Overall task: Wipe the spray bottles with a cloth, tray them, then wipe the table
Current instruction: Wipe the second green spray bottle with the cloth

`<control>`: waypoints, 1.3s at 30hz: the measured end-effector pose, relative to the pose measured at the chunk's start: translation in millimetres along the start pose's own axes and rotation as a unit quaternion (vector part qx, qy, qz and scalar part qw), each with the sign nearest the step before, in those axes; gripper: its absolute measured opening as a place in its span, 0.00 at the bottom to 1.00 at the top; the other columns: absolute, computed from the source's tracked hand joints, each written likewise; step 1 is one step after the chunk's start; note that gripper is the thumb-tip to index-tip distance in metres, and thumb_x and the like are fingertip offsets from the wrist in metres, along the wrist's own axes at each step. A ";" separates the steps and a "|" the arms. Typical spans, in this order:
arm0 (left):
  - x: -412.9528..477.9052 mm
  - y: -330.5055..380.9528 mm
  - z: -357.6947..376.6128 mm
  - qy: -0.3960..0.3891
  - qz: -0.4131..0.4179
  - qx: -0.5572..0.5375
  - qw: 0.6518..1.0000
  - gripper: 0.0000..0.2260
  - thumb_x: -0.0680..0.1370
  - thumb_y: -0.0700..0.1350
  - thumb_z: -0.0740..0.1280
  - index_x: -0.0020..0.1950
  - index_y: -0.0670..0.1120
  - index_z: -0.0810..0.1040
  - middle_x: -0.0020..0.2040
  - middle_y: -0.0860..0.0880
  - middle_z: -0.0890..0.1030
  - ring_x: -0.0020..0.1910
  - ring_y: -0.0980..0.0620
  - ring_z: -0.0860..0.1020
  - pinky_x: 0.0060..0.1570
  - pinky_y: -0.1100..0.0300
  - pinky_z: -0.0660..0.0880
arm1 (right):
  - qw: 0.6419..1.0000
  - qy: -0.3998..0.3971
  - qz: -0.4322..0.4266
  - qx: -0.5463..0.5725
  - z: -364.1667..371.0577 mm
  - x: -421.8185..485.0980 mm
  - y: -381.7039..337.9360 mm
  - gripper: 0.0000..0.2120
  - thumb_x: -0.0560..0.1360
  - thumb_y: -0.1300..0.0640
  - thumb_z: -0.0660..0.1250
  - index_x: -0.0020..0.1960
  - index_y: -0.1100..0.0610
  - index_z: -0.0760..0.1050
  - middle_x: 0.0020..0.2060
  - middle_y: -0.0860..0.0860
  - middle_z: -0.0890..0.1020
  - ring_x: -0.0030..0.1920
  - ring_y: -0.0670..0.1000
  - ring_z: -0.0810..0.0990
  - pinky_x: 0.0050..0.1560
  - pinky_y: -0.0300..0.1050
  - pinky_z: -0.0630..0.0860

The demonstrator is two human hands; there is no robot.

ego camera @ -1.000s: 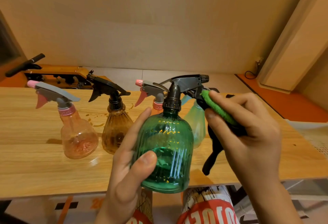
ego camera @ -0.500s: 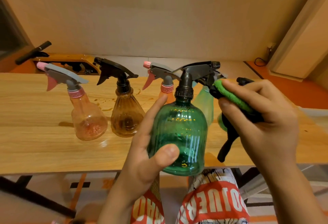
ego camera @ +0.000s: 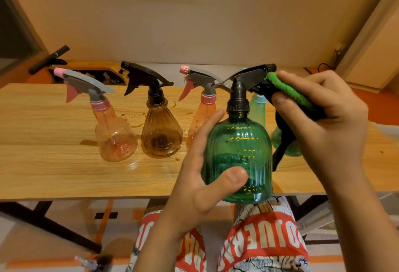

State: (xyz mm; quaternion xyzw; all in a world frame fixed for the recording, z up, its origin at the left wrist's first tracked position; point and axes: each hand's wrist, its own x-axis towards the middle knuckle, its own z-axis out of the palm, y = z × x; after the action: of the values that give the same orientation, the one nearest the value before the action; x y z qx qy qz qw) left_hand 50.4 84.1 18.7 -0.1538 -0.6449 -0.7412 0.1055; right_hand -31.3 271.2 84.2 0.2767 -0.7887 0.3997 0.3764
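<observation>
Well out to the left of my left fingers [ego camera: 212,120], a clear pink bottle [ego camera: 114,133] with a grey trigger stands on the wooden table [ego camera: 43,163]. A brown ribbed bottle [ego camera: 160,135] with a black trigger stands just beside it, nearer those fingers. A second pink bottle [ego camera: 203,112] stands right behind my left fingertips and is partly hidden by them. My left hand [ego camera: 194,185] grips the green ribbed bottle [ego camera: 239,153] upright over the near table edge, with the thumb pressed on its front and the fingers wrapped round its left side. Its black spray head [ego camera: 250,75] rises above those fingers, and its nozzle end meets the cloth [ego camera: 289,90]. A pale green bottle [ego camera: 258,107] stands on the table behind, between my two hands. My right hand [ego camera: 328,125] pinches the cloth between thumb and curled fingers. The cloth is green on top and black beneath, and a black tail of it hangs below the thumb.
</observation>
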 end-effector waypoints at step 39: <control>-2.5 3.6 -4.6 -0.033 0.011 -0.013 0.999 0.31 0.74 0.48 0.69 0.77 0.60 0.68 0.70 0.48 0.78 0.68 0.44 0.78 0.61 0.56 0.78 | 0.998 0.023 -0.013 -0.063 1.9 5.0 -16.6 0.13 0.78 0.59 0.72 0.63 0.58 0.81 0.46 0.57 0.80 0.46 0.48 0.76 0.47 0.32 0.68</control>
State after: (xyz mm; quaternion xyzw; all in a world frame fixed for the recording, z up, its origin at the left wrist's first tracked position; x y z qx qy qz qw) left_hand 53.5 78.9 20.5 -0.1867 -0.6366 -0.7428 0.0902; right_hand -22.6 260.2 94.5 0.2531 -0.8001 0.3501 0.4161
